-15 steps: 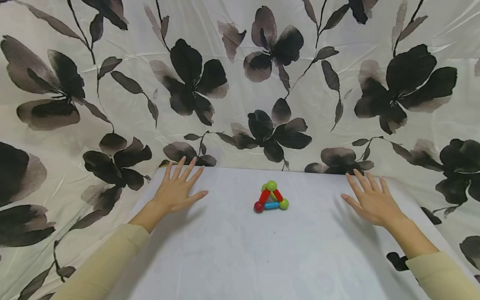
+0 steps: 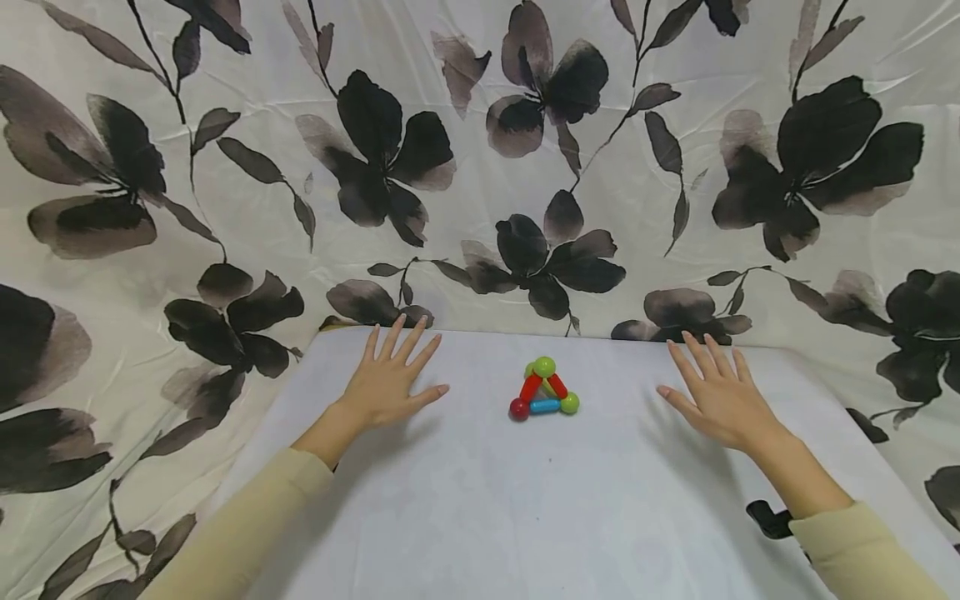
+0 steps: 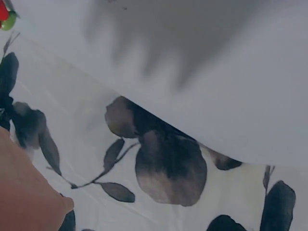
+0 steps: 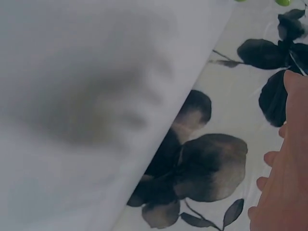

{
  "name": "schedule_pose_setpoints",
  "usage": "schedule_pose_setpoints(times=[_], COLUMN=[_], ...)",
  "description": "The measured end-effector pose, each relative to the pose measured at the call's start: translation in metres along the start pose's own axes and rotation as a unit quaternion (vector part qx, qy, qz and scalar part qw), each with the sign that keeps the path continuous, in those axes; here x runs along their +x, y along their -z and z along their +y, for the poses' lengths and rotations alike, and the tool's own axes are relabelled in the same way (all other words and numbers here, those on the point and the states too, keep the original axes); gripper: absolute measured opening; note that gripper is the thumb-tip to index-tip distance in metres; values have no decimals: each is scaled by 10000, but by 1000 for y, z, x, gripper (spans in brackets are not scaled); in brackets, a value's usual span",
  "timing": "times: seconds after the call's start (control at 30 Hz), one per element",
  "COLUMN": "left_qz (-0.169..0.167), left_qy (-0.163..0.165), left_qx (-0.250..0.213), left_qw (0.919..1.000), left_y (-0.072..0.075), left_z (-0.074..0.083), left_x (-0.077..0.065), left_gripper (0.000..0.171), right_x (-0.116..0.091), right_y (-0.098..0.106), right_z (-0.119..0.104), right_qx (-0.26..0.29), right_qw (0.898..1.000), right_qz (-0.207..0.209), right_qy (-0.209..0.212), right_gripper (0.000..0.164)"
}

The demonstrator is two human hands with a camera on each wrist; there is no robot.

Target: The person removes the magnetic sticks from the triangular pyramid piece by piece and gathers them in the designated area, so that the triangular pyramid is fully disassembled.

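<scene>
Near the back middle of the white table stands a small toy frame of colored rods and balls. Its front shows a red ball at the lower left, green balls at the top and lower right, two red rods and a blue rod. To its left, my left hand hovers palm down above the table with fingers spread, holding nothing. My right hand hovers likewise to its right, fingers straight and spread. In the left wrist view, part of the hand shows at the lower left, and the hand's shadow falls on the table.
The white table ends at a back edge against a hanging cloth printed with dark flowers. A small black object shows beside the right forearm.
Both hands have moved inward toward the toy frame, the left going right and the right going left. The toy frame stands as before.
</scene>
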State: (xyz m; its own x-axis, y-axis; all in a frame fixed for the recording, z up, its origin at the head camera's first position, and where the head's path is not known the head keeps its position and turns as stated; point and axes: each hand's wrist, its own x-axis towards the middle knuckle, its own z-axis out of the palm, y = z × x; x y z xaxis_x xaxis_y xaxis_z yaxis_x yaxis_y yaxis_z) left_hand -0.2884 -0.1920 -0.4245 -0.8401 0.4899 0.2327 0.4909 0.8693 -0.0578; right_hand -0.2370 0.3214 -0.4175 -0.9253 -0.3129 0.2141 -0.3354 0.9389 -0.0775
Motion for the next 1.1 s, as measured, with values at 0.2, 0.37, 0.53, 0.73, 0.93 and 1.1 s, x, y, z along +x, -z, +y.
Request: schedule_pose_setpoints(times=[0.2, 0.37, 0.53, 0.73, 0.93, 1.1], left_qz=[-120, -197, -177, -146, -48, 117], left_qy=[-10, -5, -83, -185, -293, -379], left_qx=[26, -69, -185, -236, -460, -664], left_qw=[9999, 9998, 9996, 9994, 9985, 9970], left_y=[-7, -11, -13, -16, -20, -21], left_z=[16, 30, 42, 54, 64, 73], left_x=[6, 16, 25, 36, 45, 53], left_gripper=[85, 85, 86, 93, 94, 93], right_x=[5, 9, 18, 28, 35, 42], right_y=[-8, -12, -16, -22, -30, -37], right_z=[-14, -23, -33, -45, -53, -60], right_qx=[179, 266, 414, 678, 904, 1131], right_qw=[9997, 9995, 9988, 9972, 9946, 9915], right_qz=[-91, -130, -197, -27, 169, 305], right_qy=[98, 125, 158, 303, 489, 569], right_gripper=[78, 78, 79, 80, 79, 76])
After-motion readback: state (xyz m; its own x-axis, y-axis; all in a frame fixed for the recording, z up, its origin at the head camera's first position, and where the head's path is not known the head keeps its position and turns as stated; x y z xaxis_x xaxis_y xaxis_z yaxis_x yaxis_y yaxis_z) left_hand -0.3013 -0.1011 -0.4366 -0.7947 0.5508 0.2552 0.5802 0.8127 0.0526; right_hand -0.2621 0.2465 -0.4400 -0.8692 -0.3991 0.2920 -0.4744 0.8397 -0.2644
